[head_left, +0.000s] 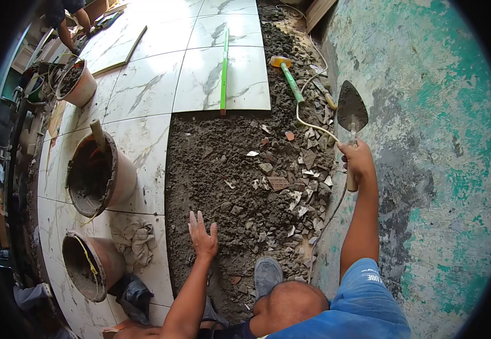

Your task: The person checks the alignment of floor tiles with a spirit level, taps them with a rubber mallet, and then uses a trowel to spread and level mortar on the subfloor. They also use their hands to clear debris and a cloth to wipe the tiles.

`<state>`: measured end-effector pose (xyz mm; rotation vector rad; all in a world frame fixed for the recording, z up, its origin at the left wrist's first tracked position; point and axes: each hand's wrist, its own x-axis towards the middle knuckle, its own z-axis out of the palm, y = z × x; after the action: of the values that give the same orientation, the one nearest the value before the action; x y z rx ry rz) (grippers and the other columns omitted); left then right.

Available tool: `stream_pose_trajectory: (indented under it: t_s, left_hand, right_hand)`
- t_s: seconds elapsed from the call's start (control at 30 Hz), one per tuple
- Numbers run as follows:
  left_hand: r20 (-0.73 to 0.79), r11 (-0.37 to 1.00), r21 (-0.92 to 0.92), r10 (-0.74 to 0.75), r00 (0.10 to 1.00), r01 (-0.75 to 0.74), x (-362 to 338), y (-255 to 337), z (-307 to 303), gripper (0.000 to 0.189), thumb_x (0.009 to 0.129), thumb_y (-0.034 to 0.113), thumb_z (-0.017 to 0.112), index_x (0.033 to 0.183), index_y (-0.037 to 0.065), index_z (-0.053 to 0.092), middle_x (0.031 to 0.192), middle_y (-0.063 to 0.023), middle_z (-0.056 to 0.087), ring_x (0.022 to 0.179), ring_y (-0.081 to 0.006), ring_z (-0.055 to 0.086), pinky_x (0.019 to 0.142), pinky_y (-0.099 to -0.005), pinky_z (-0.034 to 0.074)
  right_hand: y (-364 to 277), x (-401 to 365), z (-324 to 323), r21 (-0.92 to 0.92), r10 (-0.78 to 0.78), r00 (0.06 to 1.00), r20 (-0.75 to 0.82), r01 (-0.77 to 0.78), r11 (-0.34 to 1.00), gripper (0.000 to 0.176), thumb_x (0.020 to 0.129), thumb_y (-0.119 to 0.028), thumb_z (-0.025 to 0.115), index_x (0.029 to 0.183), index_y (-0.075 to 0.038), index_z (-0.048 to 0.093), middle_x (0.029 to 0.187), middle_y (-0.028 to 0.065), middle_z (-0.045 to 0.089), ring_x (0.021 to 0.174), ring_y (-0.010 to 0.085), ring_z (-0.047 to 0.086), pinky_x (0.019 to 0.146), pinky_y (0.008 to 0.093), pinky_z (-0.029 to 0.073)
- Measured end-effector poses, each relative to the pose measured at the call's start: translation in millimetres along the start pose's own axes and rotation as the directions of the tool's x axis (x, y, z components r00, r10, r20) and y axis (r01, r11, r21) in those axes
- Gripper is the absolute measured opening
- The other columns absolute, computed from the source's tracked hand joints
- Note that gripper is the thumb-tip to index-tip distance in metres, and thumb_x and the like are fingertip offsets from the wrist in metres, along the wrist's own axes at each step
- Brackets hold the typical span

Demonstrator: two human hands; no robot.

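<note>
Grey mortar bed (200,164) here, one trowel (352,107) right of it, gripped by the right hand (360,161); left hand (203,240) spreads wide, empty, at its near part; three buckets (124,178) stand left, one mallet (290,82) lies far right.

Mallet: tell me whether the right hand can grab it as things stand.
Probably not: the right hand looks fairly near the mallet, but its grip is taken up by the trowel, which would likely need setting down first.
</note>
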<state>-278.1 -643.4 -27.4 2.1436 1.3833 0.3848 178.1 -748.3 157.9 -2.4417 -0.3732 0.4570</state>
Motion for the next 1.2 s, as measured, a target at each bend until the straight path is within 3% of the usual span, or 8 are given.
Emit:
stream_pose_trajectory:
  t_s: [0.03, 0.07, 0.17, 0.3, 0.57, 0.7, 0.87, 1.2]
  left_hand:
    - [0.004, 1.000, -0.008, 0.007, 1.000, -0.007, 2, 4, 2, 0.068, 0.098, 0.044, 0.049, 0.148, 0.002, 0.032, 0.153, -0.0265, 0.025, 0.142, -0.0412, 0.025, 0.117, -0.0509, 0.018]
    - [0.006, 1.000, -0.021, 0.014, 1.000, -0.013, 4, 9, 3, 0.067, 0.098, 0.044, 0.049, 0.148, 0.002, 0.033, 0.153, -0.0265, 0.025, 0.141, -0.0412, 0.026, 0.117, -0.0512, 0.018]
    - [0.009, 0.997, -0.077, 0.032, 0.999, -0.031, 9, 22, 4, 0.066, 0.098, 0.043, 0.050, 0.147, 0.002, 0.033, 0.152, -0.0265, 0.027, 0.141, -0.0411, 0.028, 0.116, -0.0516, 0.018]
    - [0.014, 0.987, -0.130, 0.093, 0.996, -0.091, 11, 42, 11, 0.065, 0.097, 0.040, 0.052, 0.146, 0.002, 0.035, 0.151, -0.0262, 0.029, 0.140, -0.0407, 0.029, 0.116, -0.0521, 0.019]
    - [0.157, 0.988, 0.082, 0.119, 0.980, -0.133, 4, 45, 15, 0.067, 0.095, 0.044, 0.054, 0.147, 0.005, 0.036, 0.154, -0.0245, 0.025, 0.144, -0.0394, 0.021, 0.118, -0.0511, 0.011]
    - [0.197, 0.970, 0.232, 0.030, 0.980, -0.076, -5, 18, 12, 0.072, 0.094, 0.045, 0.054, 0.150, 0.006, 0.029, 0.157, -0.0252, 0.013, 0.146, -0.0416, 0.010, 0.117, -0.0554, 0.009]
    - [0.322, 0.956, 0.274, 0.011, 0.947, -0.104, -29, -12, 18, 0.077, 0.095, 0.051, 0.049, 0.154, 0.009, 0.021, 0.159, -0.0229, 0.008, 0.147, -0.0417, 0.008, 0.116, -0.0570, 0.005]
    - [0.300, 0.958, 0.220, 0.112, 0.948, -0.182, -24, 19, 19, 0.072, 0.095, 0.044, 0.052, 0.151, 0.005, 0.027, 0.158, -0.0250, 0.014, 0.146, -0.0424, 0.011, 0.116, -0.0571, 0.006]
  right_hand:
    - [-18, -20, -9, 0.122, 0.041, 0.998, 0.052, -0.047, 0.991, 0.050, 0.081, -0.036, 0.072, 0.112, 0.002, 0.061, 0.108, 0.0238, 0.066, 0.100, 0.0396, 0.064, 0.082, 0.0441, 0.051]
    - [-23, -29, -10, -0.297, -0.211, 0.927, -0.310, 0.116, 0.948, 0.044, 0.085, -0.033, 0.068, 0.111, 0.002, 0.060, 0.104, 0.0221, 0.065, 0.094, 0.0392, 0.064, 0.079, 0.0453, 0.051]
    - [-47, -57, -37, -0.420, -0.263, 0.756, -0.599, -0.017, 0.907, 0.036, 0.089, -0.029, 0.064, 0.109, 0.001, 0.060, 0.104, 0.0192, 0.064, 0.093, 0.0385, 0.063, 0.078, 0.0469, 0.050]
    - [-32, -82, -54, -0.461, -0.287, 0.728, -0.622, -0.045, 0.886, 0.032, 0.092, -0.028, 0.061, 0.108, 0.000, 0.059, 0.107, 0.0178, 0.062, 0.097, 0.0380, 0.063, 0.081, 0.0475, 0.050]
    - [28, -97, 34, -0.603, -0.038, 0.971, -0.236, -0.115, 0.789, 0.036, 0.088, -0.027, 0.067, 0.111, 0.000, 0.059, 0.123, 0.0164, 0.051, 0.112, 0.0380, 0.053, 0.088, 0.0482, 0.049]
    - [5, -119, 60, -0.475, -0.355, 0.853, -0.382, 0.148, 0.868, 0.038, 0.090, -0.031, 0.065, 0.109, 0.001, 0.058, 0.113, 0.0157, 0.050, 0.108, 0.0356, 0.051, 0.093, 0.0459, 0.046]
    - [-19, -132, 98, -0.509, -0.189, 0.965, 0.181, 0.257, 0.822, 0.039, 0.096, -0.038, 0.053, 0.114, -0.003, 0.056, 0.114, 0.0158, 0.055, 0.107, 0.0368, 0.056, 0.087, 0.0474, 0.050]
    - [47, -37, 59, -0.647, 0.070, 0.997, -0.042, -0.081, 0.759, 0.037, 0.092, -0.034, 0.058, 0.115, -0.005, 0.059, 0.113, 0.0195, 0.064, 0.102, 0.0399, 0.063, 0.086, 0.0487, 0.050]
